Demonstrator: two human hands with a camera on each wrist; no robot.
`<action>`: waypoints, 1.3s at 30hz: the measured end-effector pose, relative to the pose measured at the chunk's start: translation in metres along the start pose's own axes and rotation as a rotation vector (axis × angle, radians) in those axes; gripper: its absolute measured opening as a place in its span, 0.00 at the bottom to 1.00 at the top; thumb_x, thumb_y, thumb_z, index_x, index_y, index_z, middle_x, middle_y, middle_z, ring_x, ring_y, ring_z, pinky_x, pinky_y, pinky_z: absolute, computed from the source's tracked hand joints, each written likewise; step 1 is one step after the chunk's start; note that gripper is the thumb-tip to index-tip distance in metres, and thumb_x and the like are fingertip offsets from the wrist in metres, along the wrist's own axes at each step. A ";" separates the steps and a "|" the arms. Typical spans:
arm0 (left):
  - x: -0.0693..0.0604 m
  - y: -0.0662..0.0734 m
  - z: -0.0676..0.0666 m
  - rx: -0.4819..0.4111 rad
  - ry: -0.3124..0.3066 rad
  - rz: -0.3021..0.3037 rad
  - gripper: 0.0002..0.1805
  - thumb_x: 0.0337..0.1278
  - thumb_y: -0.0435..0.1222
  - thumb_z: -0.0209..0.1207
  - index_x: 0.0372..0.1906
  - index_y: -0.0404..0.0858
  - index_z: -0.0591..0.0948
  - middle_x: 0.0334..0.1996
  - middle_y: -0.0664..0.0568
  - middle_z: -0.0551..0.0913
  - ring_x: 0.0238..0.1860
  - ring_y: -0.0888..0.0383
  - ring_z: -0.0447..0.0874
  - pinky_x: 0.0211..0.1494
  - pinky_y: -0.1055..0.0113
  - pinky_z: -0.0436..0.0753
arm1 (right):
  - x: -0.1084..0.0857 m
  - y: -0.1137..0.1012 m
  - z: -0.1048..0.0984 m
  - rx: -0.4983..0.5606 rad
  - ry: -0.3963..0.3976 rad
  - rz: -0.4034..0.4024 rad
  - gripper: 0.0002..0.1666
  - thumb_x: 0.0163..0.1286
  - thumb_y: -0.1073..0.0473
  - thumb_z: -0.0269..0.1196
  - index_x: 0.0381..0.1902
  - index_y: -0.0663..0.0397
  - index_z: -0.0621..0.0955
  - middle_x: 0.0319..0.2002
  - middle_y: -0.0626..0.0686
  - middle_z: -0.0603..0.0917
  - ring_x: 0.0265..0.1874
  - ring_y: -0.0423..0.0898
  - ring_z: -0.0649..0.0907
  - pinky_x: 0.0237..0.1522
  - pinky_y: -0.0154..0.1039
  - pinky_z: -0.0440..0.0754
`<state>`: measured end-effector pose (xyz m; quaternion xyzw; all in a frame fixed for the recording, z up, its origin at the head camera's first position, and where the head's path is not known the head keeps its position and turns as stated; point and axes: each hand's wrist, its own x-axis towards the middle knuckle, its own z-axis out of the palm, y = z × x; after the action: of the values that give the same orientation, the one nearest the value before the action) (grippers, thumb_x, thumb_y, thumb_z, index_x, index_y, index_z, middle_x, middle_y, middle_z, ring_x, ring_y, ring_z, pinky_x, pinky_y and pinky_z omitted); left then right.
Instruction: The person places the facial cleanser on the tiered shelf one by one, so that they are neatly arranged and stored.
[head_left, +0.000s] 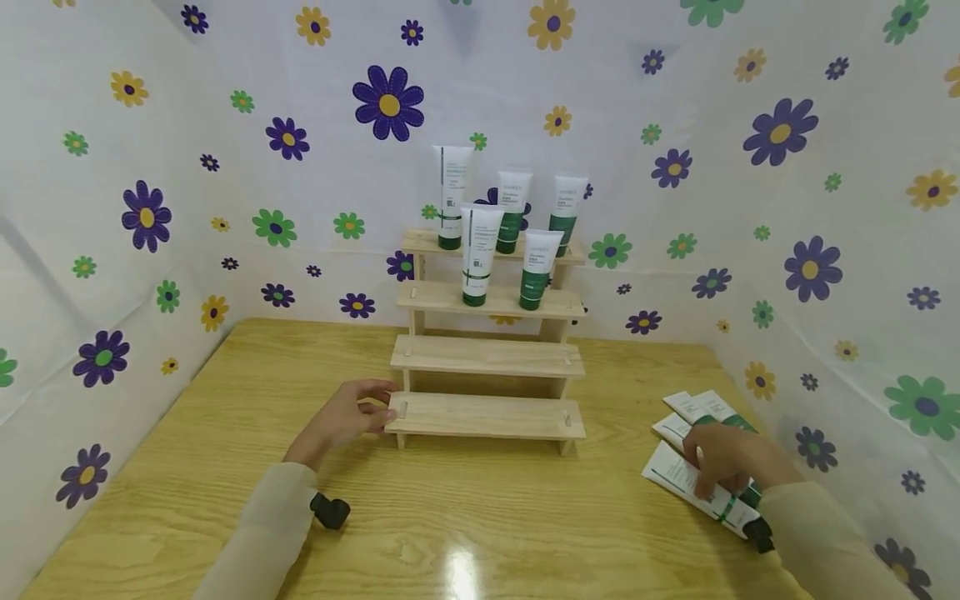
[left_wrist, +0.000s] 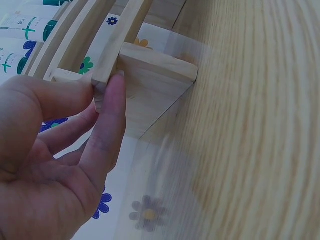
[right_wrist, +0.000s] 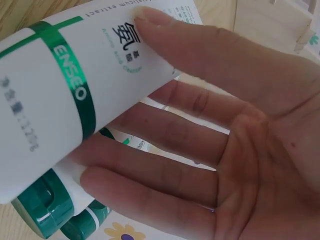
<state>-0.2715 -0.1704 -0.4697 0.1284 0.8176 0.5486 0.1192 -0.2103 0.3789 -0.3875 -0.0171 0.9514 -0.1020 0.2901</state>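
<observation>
My left hand [head_left: 345,418] pinches the left end of the lowest step of a wooden tiered display stand [head_left: 483,414], thumb on one face and fingertips on the other. At the right, my right hand [head_left: 726,457] holds a white cleanser tube [right_wrist: 50,95] with a green band, thumb on its printed front and fingers behind it. That tube lies slanted at the near side of a small group of tubes [head_left: 712,404], partly covered by the hand. Green caps of other tubes [right_wrist: 85,222] show beneath it in the right wrist view.
Three upright tubes [head_left: 512,204] stand on the stand's top tier. Two more tubes [head_left: 480,254] are on the tier below. The wooden table [head_left: 420,525] meets a flower-printed cloth [head_left: 315,183] at the back and sides.
</observation>
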 end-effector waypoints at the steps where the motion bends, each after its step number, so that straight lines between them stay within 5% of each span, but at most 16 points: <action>1: 0.000 0.000 0.001 -0.007 -0.003 -0.002 0.26 0.70 0.29 0.62 0.70 0.30 0.73 0.58 0.32 0.78 0.44 0.56 0.88 0.46 0.59 0.91 | 0.000 0.000 0.001 0.006 -0.007 0.008 0.20 0.57 0.62 0.78 0.40 0.51 0.77 0.25 0.52 0.79 0.21 0.44 0.78 0.24 0.35 0.80; 10: 0.003 -0.001 0.005 -0.033 -0.001 -0.016 0.26 0.69 0.29 0.62 0.70 0.31 0.74 0.57 0.33 0.78 0.44 0.56 0.88 0.46 0.59 0.91 | -0.003 -0.003 0.001 0.001 0.025 0.009 0.21 0.57 0.63 0.78 0.42 0.51 0.77 0.32 0.53 0.80 0.22 0.47 0.83 0.24 0.38 0.83; 26: 0.002 -0.001 0.002 -0.009 0.013 -0.025 0.26 0.69 0.28 0.62 0.69 0.30 0.74 0.57 0.33 0.79 0.46 0.54 0.88 0.47 0.59 0.91 | -0.002 -0.018 -0.031 0.041 0.177 -0.205 0.18 0.59 0.61 0.76 0.41 0.57 0.78 0.28 0.52 0.85 0.23 0.46 0.81 0.24 0.39 0.82; 39: 0.000 0.001 0.000 -0.012 0.018 -0.038 0.26 0.69 0.29 0.63 0.69 0.31 0.74 0.58 0.33 0.79 0.46 0.54 0.88 0.48 0.58 0.91 | 0.002 -0.031 -0.042 0.041 0.296 -0.338 0.18 0.67 0.63 0.70 0.50 0.61 0.77 0.40 0.66 0.89 0.36 0.54 0.88 0.37 0.52 0.89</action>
<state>-0.2717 -0.1697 -0.4690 0.1072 0.8174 0.5524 0.1230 -0.2358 0.3564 -0.3486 -0.1554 0.9649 -0.1700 0.1264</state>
